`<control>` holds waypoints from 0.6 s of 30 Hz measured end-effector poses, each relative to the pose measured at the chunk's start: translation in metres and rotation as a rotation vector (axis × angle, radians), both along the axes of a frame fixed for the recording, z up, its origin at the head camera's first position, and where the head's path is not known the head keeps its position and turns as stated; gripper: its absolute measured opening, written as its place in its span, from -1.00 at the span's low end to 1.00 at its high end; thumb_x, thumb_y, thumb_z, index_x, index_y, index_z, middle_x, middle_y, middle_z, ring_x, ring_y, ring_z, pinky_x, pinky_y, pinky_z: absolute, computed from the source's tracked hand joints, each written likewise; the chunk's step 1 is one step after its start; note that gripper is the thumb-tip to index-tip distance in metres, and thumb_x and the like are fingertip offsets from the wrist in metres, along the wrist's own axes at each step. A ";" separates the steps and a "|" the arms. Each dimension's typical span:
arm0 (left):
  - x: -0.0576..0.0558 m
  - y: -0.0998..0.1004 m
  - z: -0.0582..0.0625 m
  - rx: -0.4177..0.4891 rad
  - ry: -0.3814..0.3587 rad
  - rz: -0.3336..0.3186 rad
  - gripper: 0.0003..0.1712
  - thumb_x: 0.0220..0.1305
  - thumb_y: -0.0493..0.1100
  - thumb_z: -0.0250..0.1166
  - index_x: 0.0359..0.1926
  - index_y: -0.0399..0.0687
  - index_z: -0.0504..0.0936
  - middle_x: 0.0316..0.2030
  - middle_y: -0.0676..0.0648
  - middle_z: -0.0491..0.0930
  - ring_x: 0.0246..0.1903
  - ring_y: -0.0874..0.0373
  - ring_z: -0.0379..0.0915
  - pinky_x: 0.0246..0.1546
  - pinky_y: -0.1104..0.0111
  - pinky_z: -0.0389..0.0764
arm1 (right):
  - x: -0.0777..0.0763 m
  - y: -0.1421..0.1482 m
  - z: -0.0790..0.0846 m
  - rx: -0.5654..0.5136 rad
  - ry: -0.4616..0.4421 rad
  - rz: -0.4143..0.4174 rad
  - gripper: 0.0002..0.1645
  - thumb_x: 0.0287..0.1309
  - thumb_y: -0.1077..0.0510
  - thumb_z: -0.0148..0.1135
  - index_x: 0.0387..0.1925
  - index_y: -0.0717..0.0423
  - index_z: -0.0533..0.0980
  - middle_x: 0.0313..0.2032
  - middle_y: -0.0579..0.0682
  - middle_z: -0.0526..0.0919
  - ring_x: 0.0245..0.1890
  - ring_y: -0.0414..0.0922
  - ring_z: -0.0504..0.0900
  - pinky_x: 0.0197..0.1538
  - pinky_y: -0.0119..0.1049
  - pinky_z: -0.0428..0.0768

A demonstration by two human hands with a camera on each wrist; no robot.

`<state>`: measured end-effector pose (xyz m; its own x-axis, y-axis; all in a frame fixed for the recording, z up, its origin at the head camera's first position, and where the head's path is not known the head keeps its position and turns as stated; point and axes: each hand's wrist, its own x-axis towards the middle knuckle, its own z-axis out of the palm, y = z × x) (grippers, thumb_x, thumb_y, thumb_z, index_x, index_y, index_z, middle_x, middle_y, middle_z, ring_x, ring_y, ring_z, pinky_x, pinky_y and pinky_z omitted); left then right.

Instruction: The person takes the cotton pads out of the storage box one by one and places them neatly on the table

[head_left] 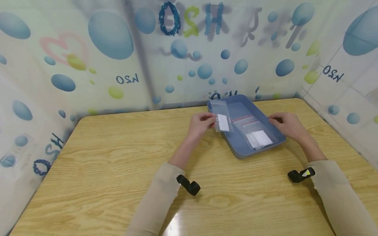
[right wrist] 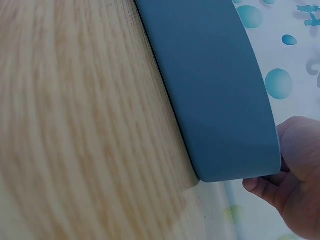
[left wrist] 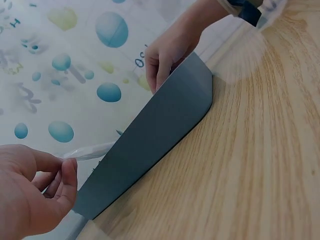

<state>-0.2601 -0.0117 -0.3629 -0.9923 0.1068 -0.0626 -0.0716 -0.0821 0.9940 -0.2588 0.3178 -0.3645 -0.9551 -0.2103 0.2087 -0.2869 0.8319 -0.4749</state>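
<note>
My left hand (head_left: 200, 125) pinches the edge of a small clear zip bag (head_left: 222, 123) with a white slip inside. The bag is held up over the left side of a blue-grey plastic tray (head_left: 240, 108) and overlaps its rim in the head view. Inside the tray, toward its near end, lie several similar zip bags (head_left: 251, 126) with red-lined seals and white slips. At the tray's right side, my right hand (head_left: 287, 125) grips the rim between thumb and fingers. The right wrist view shows the tray's outer wall (right wrist: 215, 90) beside that hand (right wrist: 300, 175).
The tray stands on a wood-grain table (head_left: 112, 164), toward its back right. A pale curtain (head_left: 165, 65) printed with blue and green dots hangs behind the table. Each sleeve carries a black wrist camera, one on the left (head_left: 188, 185) and one on the right (head_left: 300, 175).
</note>
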 end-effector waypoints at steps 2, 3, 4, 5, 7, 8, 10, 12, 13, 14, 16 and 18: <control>0.000 -0.003 0.000 -0.003 0.000 0.002 -0.79 0.40 -0.33 0.29 -0.01 -0.36 0.67 -0.21 -0.17 0.64 -0.33 0.17 0.58 -0.11 0.31 0.71 | 0.000 0.000 0.000 0.001 0.003 0.000 -0.65 0.46 0.18 0.14 -0.01 0.44 0.61 -0.17 0.34 0.69 -0.27 0.08 0.61 -0.31 -0.26 0.53; 0.000 -0.004 0.001 0.002 -0.002 0.004 -0.79 0.40 -0.33 0.29 -0.01 -0.37 0.67 -0.21 -0.16 0.64 -0.33 0.17 0.58 -0.13 0.34 0.71 | 0.000 0.000 0.000 0.000 0.006 0.001 -0.65 0.46 0.18 0.14 -0.02 0.44 0.62 -0.18 0.33 0.69 -0.27 0.08 0.61 -0.32 -0.26 0.53; -0.001 -0.005 0.001 0.010 -0.001 0.006 -0.79 0.39 -0.34 0.29 -0.01 -0.38 0.67 -0.21 -0.16 0.64 -0.33 0.17 0.58 -0.15 0.36 0.71 | 0.000 0.000 0.000 0.002 0.009 0.001 -0.66 0.46 0.19 0.14 -0.02 0.44 0.62 -0.18 0.33 0.70 -0.28 0.08 0.61 -0.32 -0.26 0.53; -0.001 -0.006 0.001 0.018 0.000 0.007 -0.78 0.39 -0.35 0.29 -0.01 -0.39 0.66 -0.21 -0.17 0.64 -0.33 0.17 0.58 -0.16 0.38 0.71 | 0.000 0.000 0.000 0.002 0.011 0.001 -0.66 0.46 0.19 0.15 -0.02 0.44 0.62 -0.18 0.33 0.70 -0.28 0.08 0.61 -0.32 -0.26 0.53; -0.001 -0.008 0.002 0.032 0.004 0.011 -0.78 0.38 -0.36 0.29 -0.01 -0.42 0.65 -0.22 -0.17 0.63 -0.34 0.17 0.57 -0.17 0.39 0.71 | 0.000 0.000 0.000 0.003 0.018 0.002 -0.66 0.45 0.19 0.15 -0.02 0.44 0.62 -0.18 0.33 0.70 -0.28 0.08 0.62 -0.31 -0.26 0.53; -0.002 -0.009 0.002 0.037 0.005 0.012 -0.78 0.38 -0.37 0.29 -0.01 -0.43 0.65 -0.22 -0.17 0.63 -0.34 0.18 0.57 -0.17 0.40 0.70 | 0.000 0.000 0.000 0.003 0.021 0.002 -0.66 0.45 0.19 0.15 -0.02 0.44 0.62 -0.18 0.33 0.70 -0.28 0.08 0.62 -0.31 -0.25 0.54; -0.002 -0.012 0.002 0.043 0.004 0.016 -0.77 0.38 -0.37 0.29 -0.01 -0.44 0.64 -0.21 -0.17 0.63 -0.34 0.18 0.57 -0.17 0.41 0.70 | 0.000 0.000 0.000 0.004 0.025 0.001 -0.66 0.45 0.19 0.14 -0.02 0.44 0.62 -0.18 0.34 0.70 -0.28 0.09 0.62 -0.31 -0.23 0.54; -0.003 -0.014 0.003 0.045 -0.003 0.023 -0.76 0.37 -0.37 0.30 0.00 -0.43 0.64 -0.20 -0.18 0.63 -0.34 0.18 0.57 -0.16 0.41 0.70 | 0.000 0.000 0.000 0.005 0.026 0.004 -0.66 0.45 0.20 0.14 -0.03 0.45 0.62 -0.18 0.34 0.70 -0.28 0.10 0.62 -0.30 -0.21 0.54; -0.004 -0.015 0.003 0.047 -0.009 0.026 -0.76 0.37 -0.37 0.30 0.01 -0.43 0.64 -0.20 -0.17 0.63 -0.34 0.19 0.57 -0.16 0.42 0.70 | 0.000 0.000 0.000 0.006 0.028 0.004 -0.66 0.45 0.20 0.14 -0.03 0.45 0.62 -0.18 0.34 0.70 -0.28 0.10 0.62 -0.30 -0.21 0.54; -0.004 -0.017 0.003 0.050 -0.014 0.028 -0.75 0.38 -0.36 0.30 0.02 -0.42 0.64 -0.19 -0.17 0.63 -0.33 0.19 0.57 -0.16 0.42 0.70 | 0.000 0.000 0.000 0.007 0.030 0.006 -0.67 0.45 0.20 0.14 -0.03 0.45 0.62 -0.18 0.34 0.70 -0.28 0.10 0.62 -0.31 -0.21 0.55; -0.005 -0.019 0.003 0.063 -0.024 0.036 -0.74 0.37 -0.36 0.30 0.03 -0.42 0.64 -0.19 -0.18 0.64 -0.34 0.19 0.58 -0.16 0.43 0.70 | 0.000 0.000 0.000 0.008 0.034 0.009 -0.67 0.45 0.21 0.15 -0.03 0.45 0.62 -0.19 0.34 0.70 -0.29 0.09 0.62 -0.31 -0.22 0.54; -0.006 -0.022 0.004 0.076 -0.027 0.041 -0.73 0.37 -0.37 0.30 0.03 -0.43 0.63 -0.19 -0.18 0.64 -0.34 0.20 0.59 -0.17 0.44 0.70 | 0.001 0.000 -0.001 0.008 0.039 0.011 -0.68 0.44 0.21 0.16 -0.04 0.44 0.62 -0.19 0.33 0.70 -0.29 0.08 0.62 -0.32 -0.25 0.54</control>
<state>-0.2666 -0.0336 -0.3589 -0.9940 0.0714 -0.0829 -0.0935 -0.1605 0.9826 -0.2582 0.3180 -0.3651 -0.9439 -0.2226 0.2440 -0.3143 0.8322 -0.4568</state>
